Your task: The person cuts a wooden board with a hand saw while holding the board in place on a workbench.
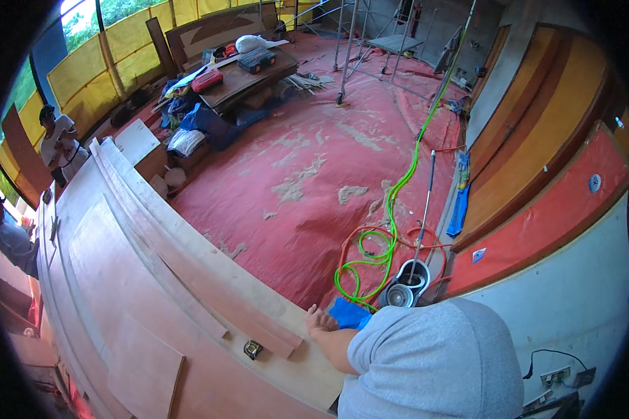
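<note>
A grey sleeve rises from the lower edge, and my right hand (319, 320) reaches from it to the near edge of a long pale wooden work surface (332, 380). It rests at that edge, thumb apart from the partly hidden fingers, and nothing shows in it. Just beyond it is a piece of blue material (350, 313). A tape measure (253, 349) lies left of the hand, close to the ends of long thin wood strips (258, 322). Further left, a rectangular thin panel (147, 366) lies flat on the surface. My left hand is out of view.
Two people (61, 143) stand along the far left side. Green hose (393, 209) coils on the red floor covering (258, 209) beside a long-handled round mop bucket (405, 285). Behind stand a loaded table (251, 80) and metal scaffolding (342, 63). Red-orange panels (552, 202) line the right.
</note>
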`<state>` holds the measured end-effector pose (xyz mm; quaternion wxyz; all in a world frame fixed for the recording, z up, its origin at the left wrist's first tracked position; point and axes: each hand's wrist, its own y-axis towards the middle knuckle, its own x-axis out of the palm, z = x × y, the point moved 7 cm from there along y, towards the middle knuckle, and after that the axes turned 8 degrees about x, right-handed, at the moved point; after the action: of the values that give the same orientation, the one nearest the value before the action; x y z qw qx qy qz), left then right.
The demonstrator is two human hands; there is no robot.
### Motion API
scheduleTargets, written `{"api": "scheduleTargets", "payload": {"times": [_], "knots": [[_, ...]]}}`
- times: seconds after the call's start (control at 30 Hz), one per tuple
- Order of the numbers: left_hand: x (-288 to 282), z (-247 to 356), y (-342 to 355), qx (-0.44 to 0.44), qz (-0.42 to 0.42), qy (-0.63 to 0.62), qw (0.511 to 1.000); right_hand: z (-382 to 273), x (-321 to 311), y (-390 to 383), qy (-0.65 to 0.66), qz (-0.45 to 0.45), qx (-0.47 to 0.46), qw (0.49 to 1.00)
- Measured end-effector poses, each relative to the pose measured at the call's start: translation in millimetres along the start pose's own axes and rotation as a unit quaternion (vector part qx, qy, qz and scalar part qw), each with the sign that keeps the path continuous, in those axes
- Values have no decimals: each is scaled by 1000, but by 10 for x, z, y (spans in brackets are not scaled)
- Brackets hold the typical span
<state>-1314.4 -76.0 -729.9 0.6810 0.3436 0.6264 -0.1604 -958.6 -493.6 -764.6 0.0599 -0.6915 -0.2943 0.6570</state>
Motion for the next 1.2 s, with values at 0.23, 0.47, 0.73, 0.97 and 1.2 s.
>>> {"api": "scheduleTargets", "payload": {"times": [0.23,0.47,0.73,0.97,1.2], "knots": [[30,25,37,3,0,-6,1000,-9,12,-23,-6,-2,-5,1000],[31,14,11,-1,1,-12,1000,-36,22,-51,-12,1,-10,1000],[58,-1,-46,-10,2,-13,1000,-20,32,-70,-16,4,-19,1000],[61,-27,-67,-13,3,-14,1000,-20,38,-63,-19,7,-21,1000],[49,-67,-77,-18,3,-16,1000,-15,39,-92,-20,10,-23,999]]}}
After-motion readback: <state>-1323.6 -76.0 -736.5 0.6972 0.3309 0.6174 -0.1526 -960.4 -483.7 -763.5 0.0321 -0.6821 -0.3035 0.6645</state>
